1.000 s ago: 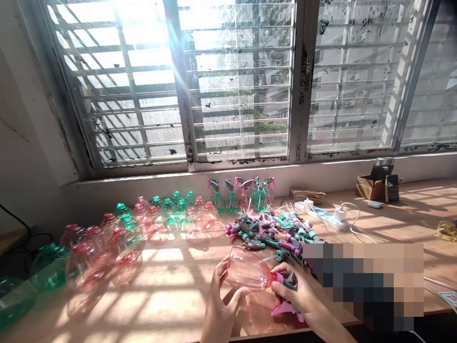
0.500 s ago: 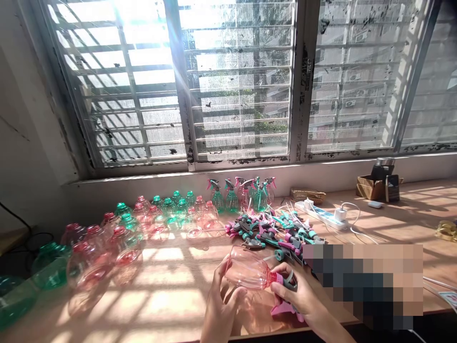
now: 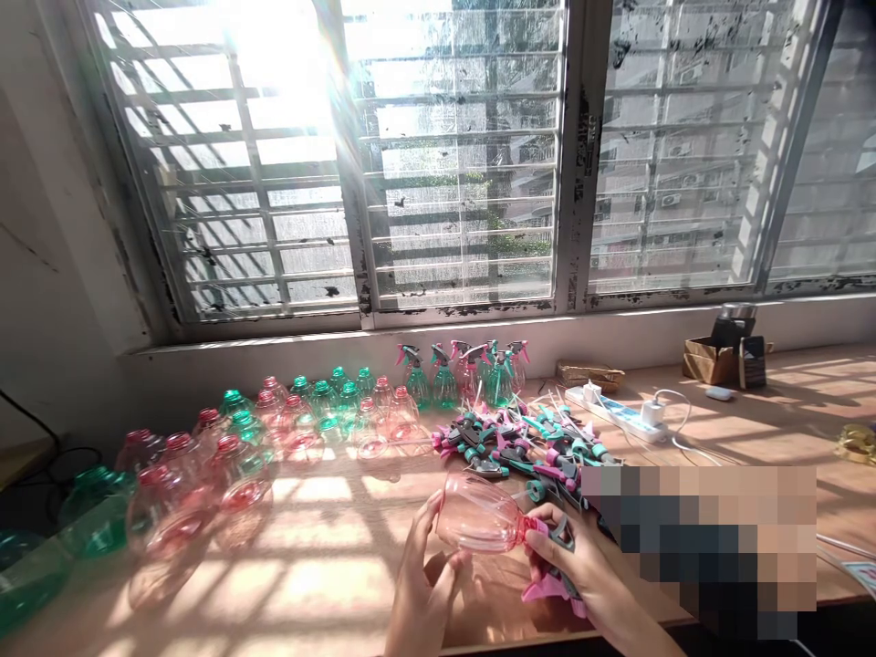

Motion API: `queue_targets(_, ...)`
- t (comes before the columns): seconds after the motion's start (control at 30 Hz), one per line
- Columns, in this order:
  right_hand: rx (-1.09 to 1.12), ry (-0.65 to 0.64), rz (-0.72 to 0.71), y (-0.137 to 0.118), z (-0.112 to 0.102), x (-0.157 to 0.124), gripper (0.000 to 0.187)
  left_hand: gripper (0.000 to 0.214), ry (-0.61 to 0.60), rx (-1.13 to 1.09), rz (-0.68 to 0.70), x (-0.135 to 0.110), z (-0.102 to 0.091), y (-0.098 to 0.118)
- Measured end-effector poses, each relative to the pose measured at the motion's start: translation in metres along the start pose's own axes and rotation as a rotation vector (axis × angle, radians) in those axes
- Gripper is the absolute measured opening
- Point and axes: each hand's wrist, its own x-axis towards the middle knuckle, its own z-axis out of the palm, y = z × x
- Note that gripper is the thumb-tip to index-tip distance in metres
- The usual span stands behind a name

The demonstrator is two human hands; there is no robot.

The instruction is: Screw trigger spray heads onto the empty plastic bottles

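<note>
A clear pink bottle (image 3: 479, 516) lies on its side in the air over the table's front edge, its neck pointing right. My left hand (image 3: 428, 570) grips its base end, thumb below and fingers along the far side. At the neck, my right hand (image 3: 571, 557) has its fingers wrapped round a pink and grey spray head (image 3: 551, 584), which sits against the bottle's mouth. How far the collar is screwed on cannot be made out. Just beyond both hands is a pile of loose spray heads (image 3: 520, 443) in pink, teal and grey.
Open pink and green bottles (image 3: 229, 493) stand on the left of the table (image 3: 307, 584). Several bottles with spray heads (image 3: 444, 379) stand by the wall. A power strip (image 3: 620, 412), a small basket (image 3: 589, 374) and a cardboard box (image 3: 708, 360) are at the back right.
The bottle and my right hand have shifted very slightly to the right. My left hand stays at the bottle's base, and both grips look the same.
</note>
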Motion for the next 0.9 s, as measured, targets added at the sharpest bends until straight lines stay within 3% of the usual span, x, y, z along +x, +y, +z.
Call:
queue_targets(0.13, -0.048, -0.037, -0.04, 0.004, 0.002, -0.002, 0.046, 0.072, -0.011, -0.103, -0.015, 0.0, 0.001, -0.003)
queue_targets(0.27, -0.063, -0.063, -0.04, 0.006, 0.003, -0.003, 0.047, 0.058, 0.035, 0.045, 0.024, 0.002, -0.006, -0.008)
queue_targets(0.37, -0.061, -0.048, -0.02, 0.002, 0.002, -0.002, 0.046, 0.058, 0.003, 0.115, 0.08, 0.004, -0.01, -0.01)
queue_targets(0.53, 0.014, -0.005, 0.05, -0.009, 0.001, -0.002, 0.043, 0.052, -0.007, 0.039, 0.077, 0.002, -0.003, -0.002)
queue_targets(0.67, 0.015, -0.014, 0.029, -0.005, 0.001, -0.002, 0.046, 0.062, 0.007, -0.03, 0.0, -0.001, 0.001, 0.005)
queue_targets(0.8, -0.026, -0.036, -0.005, 0.002, 0.001, -0.002, 0.052, 0.044, 0.067, 0.043, 0.051, 0.001, -0.004, 0.009)
queue_targets(0.9, -0.037, -0.037, -0.002, -0.001, 0.001, -0.003, 0.05, 0.044, 0.046, 0.09, 0.062, 0.002, -0.009, 0.013)
